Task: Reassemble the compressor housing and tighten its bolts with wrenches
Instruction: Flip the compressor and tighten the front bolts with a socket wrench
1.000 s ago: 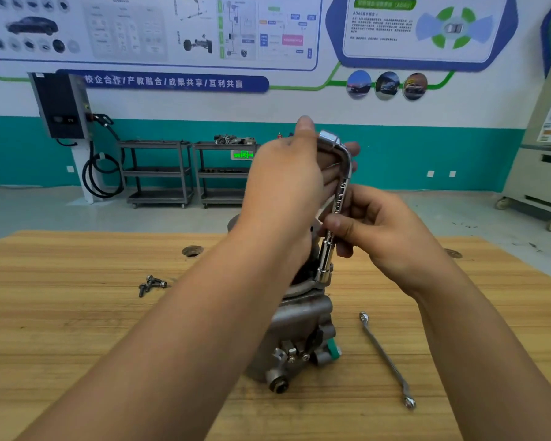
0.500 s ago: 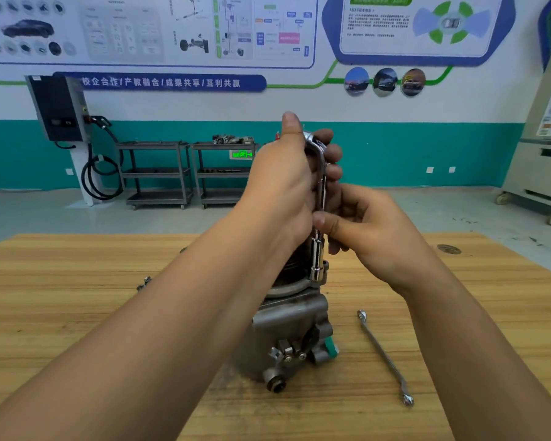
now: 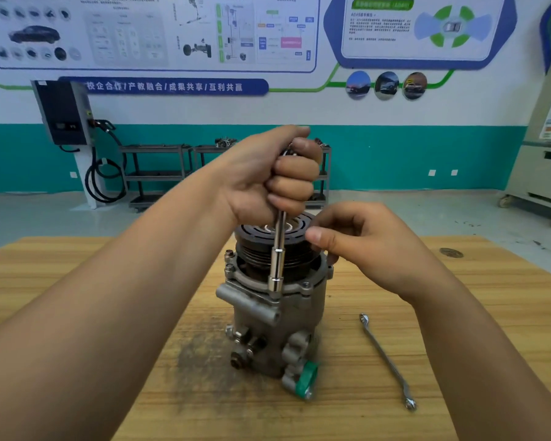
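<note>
Grey cast-metal compressor housing (image 3: 277,319) upright at the middle of the light wooden tabletop (image 3: 77,281), black grooved pulley (image 3: 261,246) on top, a green-taped fitting low at the front right. Dark grime smeared on the wood just left of the base.

Left hand (image 3: 268,176) raised above the pulley, forearm reaching in from the lower left, fingers curled into a tight fist around the upper end of a chrome socket wrench (image 3: 278,253). Shaft near vertical below the fist, crossing in front of the pulley, socket end seated down on the flange at the front of the housing rim.

Right hand (image 3: 366,246) beside the pulley on the right, forearm in from the lower right, wrist level, fingers loosely curled and holding nothing, thumb tip just beside the pulley's edge; contact hard to judge.

Slim silver double-ended ring spanner (image 3: 385,361) flat on the table, right of the housing, apart from both hands.
</note>
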